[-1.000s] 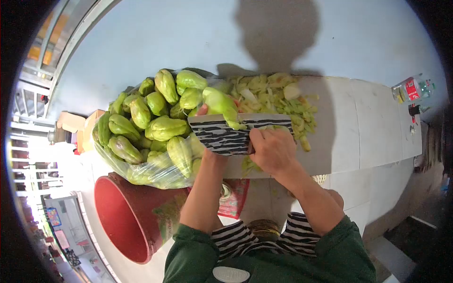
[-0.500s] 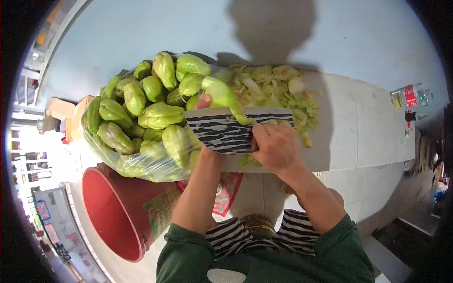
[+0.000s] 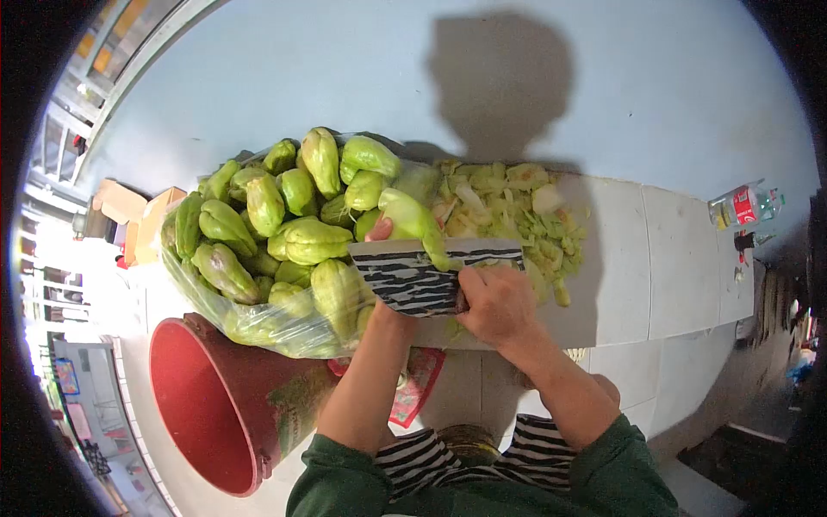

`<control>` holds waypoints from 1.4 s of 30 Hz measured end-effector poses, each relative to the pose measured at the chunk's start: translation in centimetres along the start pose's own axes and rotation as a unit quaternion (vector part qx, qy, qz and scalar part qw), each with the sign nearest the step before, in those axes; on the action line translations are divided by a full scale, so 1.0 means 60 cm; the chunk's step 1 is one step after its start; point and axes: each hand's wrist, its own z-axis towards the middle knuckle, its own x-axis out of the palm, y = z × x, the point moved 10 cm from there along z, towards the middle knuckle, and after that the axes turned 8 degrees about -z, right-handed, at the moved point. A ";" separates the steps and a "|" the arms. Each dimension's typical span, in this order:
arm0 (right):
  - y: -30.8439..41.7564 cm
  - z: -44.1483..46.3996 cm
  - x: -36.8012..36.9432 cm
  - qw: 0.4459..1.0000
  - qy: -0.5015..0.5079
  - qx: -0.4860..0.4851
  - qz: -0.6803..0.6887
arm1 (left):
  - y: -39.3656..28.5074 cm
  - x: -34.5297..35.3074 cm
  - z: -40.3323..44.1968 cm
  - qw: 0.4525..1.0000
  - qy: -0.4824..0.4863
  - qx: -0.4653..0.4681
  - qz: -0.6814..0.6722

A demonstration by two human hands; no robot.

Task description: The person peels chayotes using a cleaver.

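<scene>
A pale green, partly peeled chayote (image 3: 401,211) is held by my left hand (image 3: 380,229), closed around it. Most of that hand is hidden behind the blade; a fingertip shows. My right hand (image 3: 497,302) is wrapped around the handle of a cleaver (image 3: 405,280), whose broad blade shows black and white stripes. The blade's far edge lies against the chayote, and a strip of peel (image 3: 436,248) hangs over it. To the left, whole chayotes (image 3: 314,241) fill a clear plastic bag (image 3: 293,338). Peelings (image 3: 508,215) lie heaped behind and right of the cleaver.
The tiled ledge (image 3: 685,258) runs along a pale blue wall (image 3: 672,95). A red bucket (image 3: 202,405) lies tilted at lower left, beside a red patterned cloth (image 3: 420,388). Cardboard (image 3: 155,220) stands at far left. A plastic bottle (image 3: 745,207) is at the right end.
The camera view has shifted, so the ledge and hands appear lower. Both hands keep their grip, with the cleaver still against the chayote and the peel strip still hanging.
</scene>
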 end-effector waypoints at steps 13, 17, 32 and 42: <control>0.000 -0.002 -0.004 1.000 -0.024 0.001 0.004 | -0.002 0.003 -0.004 0.998 -0.041 0.037 -0.017; 0.006 -0.001 -0.008 0.999 -0.034 -0.013 -0.001 | -0.008 0.006 -0.004 0.999 -0.015 0.038 0.008; 0.012 -0.001 -0.024 0.997 -0.022 -0.058 -0.040 | -0.008 0.001 -0.001 1.000 0.000 0.023 0.011; -0.005 0.002 -0.030 0.999 -0.038 -0.039 0.007 | -0.029 -0.004 0.002 0.996 -0.041 0.076 0.033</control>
